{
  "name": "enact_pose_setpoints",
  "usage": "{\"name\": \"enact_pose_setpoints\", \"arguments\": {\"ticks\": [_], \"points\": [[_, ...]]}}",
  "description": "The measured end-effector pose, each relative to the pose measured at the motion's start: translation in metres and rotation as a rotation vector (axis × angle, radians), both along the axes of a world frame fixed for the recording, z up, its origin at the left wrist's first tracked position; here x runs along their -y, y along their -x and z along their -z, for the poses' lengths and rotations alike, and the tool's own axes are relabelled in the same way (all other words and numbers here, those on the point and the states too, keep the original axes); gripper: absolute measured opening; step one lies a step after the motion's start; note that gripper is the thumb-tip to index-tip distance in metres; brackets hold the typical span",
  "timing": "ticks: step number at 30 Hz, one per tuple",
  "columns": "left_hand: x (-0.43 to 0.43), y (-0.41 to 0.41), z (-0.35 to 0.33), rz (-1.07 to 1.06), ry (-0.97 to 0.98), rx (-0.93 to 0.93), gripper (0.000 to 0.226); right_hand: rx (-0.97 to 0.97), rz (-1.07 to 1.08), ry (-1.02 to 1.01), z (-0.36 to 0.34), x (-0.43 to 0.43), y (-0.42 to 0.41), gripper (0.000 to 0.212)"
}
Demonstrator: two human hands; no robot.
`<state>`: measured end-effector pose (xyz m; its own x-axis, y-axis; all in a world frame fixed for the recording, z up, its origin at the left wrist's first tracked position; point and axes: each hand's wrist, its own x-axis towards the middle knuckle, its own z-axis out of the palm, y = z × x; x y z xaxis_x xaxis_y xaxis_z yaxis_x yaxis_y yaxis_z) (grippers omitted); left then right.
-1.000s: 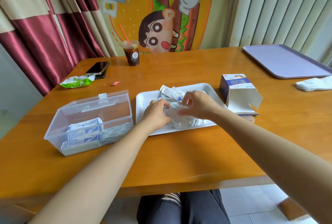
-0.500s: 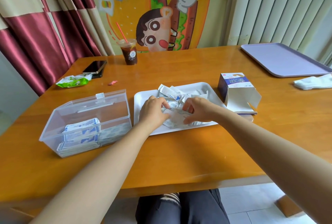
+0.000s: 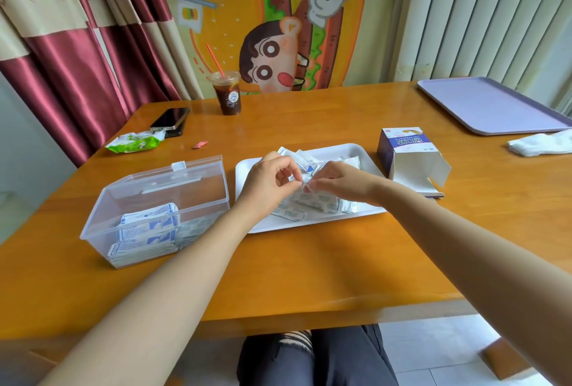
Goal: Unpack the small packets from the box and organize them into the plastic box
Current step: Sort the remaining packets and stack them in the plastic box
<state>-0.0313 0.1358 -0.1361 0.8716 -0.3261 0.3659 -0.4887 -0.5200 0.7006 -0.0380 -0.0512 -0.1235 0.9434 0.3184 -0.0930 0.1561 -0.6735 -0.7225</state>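
Risen off the pile [image 3: 312, 203] since a moment ago, left hand [image 3: 266, 182] and right hand [image 3: 344, 183] are pinching one packet [image 3: 304, 178] over the white tray [image 3: 356, 153], centre frame, between one plastic box [image 3: 161, 189] and one cardboard box [image 3: 406, 155].

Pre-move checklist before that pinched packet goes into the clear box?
1. Grip on small white packet: ok, left hand and right hand both pinch it.
2. Clear plastic box open: ok, lid raised.
3. Room inside: ok, stacked packets fill only its near part.
4. Transfer path: ok, box sits just left of the white plastic tray.
5. Purple-and-white cardboard carton emptied: cannot tell, interior partly hidden.
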Motion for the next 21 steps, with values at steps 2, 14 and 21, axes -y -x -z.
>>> {"name": "enact_pose_setpoints", "arguments": {"ticks": [2, 14, 21], "points": [[-0.002, 0.0, 0.0, 0.023, 0.051, -0.014, 0.026, -0.041, 0.009, -0.008, 0.001, 0.003, 0.001, 0.019], [0.003, -0.008, 0.015, -0.077, -0.258, -0.127, 0.028, 0.174, 0.006, 0.307, 0.001, 0.015, -0.004, 0.012], [0.008, -0.011, 0.025, -0.055, -0.313, -0.145, 0.035, 0.295, 0.028, 0.438, 0.014, 0.006, 0.006, 0.037]]}}
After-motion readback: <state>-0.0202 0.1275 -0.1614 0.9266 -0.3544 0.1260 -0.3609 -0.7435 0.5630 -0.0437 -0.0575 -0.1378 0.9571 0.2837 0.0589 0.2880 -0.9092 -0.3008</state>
